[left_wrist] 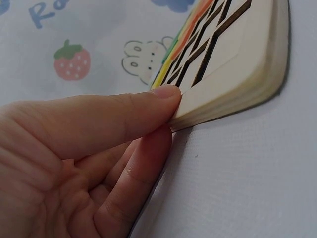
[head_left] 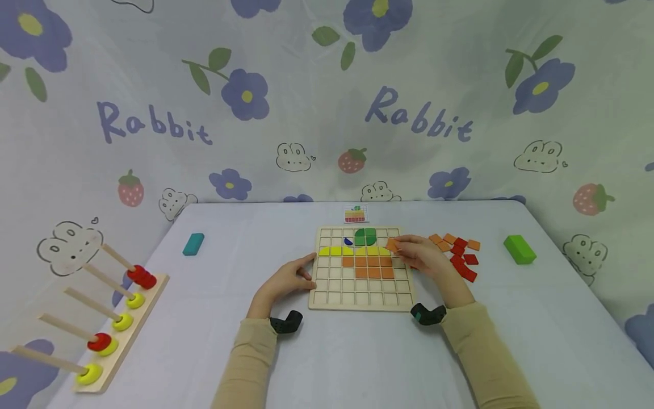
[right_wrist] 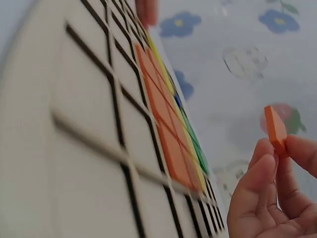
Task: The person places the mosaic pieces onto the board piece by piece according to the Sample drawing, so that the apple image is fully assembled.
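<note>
A wooden grid board (head_left: 334, 295) lies flat, partly filled with yellow, orange, green and blue pieces. At its left edge is my left hand (head_left: 283, 281); in the left wrist view the thumb (left_wrist: 148, 106) presses on the board's rim (left_wrist: 223, 96), with a curled finger just under it. My right hand (head_left: 424, 255) is over the board's right side. Between thumb and fingertips it pinches a small orange tile (right_wrist: 275, 130), raised above the board in the right wrist view. Orange tiles (head_left: 374, 267) fill part of the rows below the yellow row (head_left: 332, 251).
Loose red and orange tiles (head_left: 470, 259) are scattered right of the board. Behind it lies a small picture card (head_left: 356, 214). A green block (head_left: 519, 249) is far right, a teal block (head_left: 193, 244) far left. A wooden peg stand (head_left: 135, 335) with rings stands at left.
</note>
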Demonstrator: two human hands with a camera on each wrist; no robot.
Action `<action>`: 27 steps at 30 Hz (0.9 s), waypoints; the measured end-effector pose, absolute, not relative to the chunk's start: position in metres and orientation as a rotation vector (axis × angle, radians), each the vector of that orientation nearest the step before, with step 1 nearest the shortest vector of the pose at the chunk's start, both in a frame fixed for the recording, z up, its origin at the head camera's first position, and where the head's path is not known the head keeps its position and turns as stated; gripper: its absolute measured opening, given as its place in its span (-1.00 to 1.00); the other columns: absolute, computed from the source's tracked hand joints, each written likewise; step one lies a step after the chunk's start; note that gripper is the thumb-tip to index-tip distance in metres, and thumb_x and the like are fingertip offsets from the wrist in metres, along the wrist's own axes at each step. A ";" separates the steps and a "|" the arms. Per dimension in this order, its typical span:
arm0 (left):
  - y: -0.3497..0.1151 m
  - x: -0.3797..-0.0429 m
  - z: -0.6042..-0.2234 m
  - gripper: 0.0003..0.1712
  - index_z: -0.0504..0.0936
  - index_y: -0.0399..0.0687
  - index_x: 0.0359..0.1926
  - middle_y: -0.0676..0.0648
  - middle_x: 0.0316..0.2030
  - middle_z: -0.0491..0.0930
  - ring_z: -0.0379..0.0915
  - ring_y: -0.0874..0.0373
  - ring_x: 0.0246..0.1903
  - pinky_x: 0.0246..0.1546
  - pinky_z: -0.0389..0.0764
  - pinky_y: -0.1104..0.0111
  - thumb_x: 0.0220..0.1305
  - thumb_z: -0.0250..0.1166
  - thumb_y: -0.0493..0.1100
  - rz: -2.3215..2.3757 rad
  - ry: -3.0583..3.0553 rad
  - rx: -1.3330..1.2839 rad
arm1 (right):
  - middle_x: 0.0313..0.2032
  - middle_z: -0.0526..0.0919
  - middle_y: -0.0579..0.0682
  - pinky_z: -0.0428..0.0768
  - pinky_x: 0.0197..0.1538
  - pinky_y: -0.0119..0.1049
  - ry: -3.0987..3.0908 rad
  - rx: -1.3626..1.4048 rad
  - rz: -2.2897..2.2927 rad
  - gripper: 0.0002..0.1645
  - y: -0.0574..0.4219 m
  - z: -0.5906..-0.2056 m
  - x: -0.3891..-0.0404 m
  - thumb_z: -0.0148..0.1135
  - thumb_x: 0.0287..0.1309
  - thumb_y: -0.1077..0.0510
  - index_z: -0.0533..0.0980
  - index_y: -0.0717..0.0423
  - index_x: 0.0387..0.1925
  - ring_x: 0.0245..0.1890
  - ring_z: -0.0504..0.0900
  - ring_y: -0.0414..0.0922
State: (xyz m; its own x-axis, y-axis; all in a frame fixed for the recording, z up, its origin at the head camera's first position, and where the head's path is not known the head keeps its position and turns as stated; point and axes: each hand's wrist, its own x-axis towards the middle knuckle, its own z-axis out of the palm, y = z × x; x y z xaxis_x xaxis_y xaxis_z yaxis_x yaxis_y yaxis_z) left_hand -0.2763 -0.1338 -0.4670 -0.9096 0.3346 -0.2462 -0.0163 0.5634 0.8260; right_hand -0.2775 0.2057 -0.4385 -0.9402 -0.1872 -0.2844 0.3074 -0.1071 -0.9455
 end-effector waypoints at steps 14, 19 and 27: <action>-0.134 -0.276 -0.467 -0.06 0.20 0.04 0.37 -0.07 -0.39 0.50 0.35 0.13 -0.42 -0.39 0.39 0.36 -0.04 0.43 -0.26 1.313 2.399 0.252 | -0.36 0.63 -0.04 0.45 -0.40 -0.36 2.576 -0.011 -1.430 -0.90 0.109 -0.447 -0.271 0.37 -0.03 0.18 0.64 0.09 -0.40 -0.43 0.47 -0.14; -0.133 -0.277 -0.468 -0.05 0.19 0.02 0.38 -0.07 -0.39 0.50 0.35 0.13 -0.42 -0.38 0.39 0.38 -0.05 0.43 -0.25 1.295 2.406 0.272 | -0.43 0.61 -0.12 0.45 -0.24 -0.30 2.717 -0.128 -1.254 -0.93 0.104 -0.453 -0.272 0.39 -0.06 0.17 0.62 0.02 -0.48 -0.36 0.49 -0.17; -0.136 -0.277 -0.466 -0.05 0.20 0.01 0.37 -0.08 -0.40 0.50 0.35 0.13 -0.42 -0.38 0.39 0.37 -0.06 0.44 -0.26 1.306 2.408 0.278 | -0.49 0.57 -0.13 0.44 -0.26 -0.29 2.800 -0.204 -1.126 -0.89 0.100 -0.454 -0.274 0.41 -0.08 0.17 0.59 0.00 -0.57 -0.41 0.47 -0.17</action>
State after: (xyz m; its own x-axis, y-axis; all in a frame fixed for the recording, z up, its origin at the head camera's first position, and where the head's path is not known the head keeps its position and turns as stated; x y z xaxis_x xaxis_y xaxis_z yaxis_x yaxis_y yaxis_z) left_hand -0.2765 -0.1357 -0.4663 -0.9061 0.3496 -0.2384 -0.0092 0.5470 0.8371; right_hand -0.2741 0.1001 -0.4539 -0.9841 -0.1679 -0.0581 -0.0809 0.7147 -0.6948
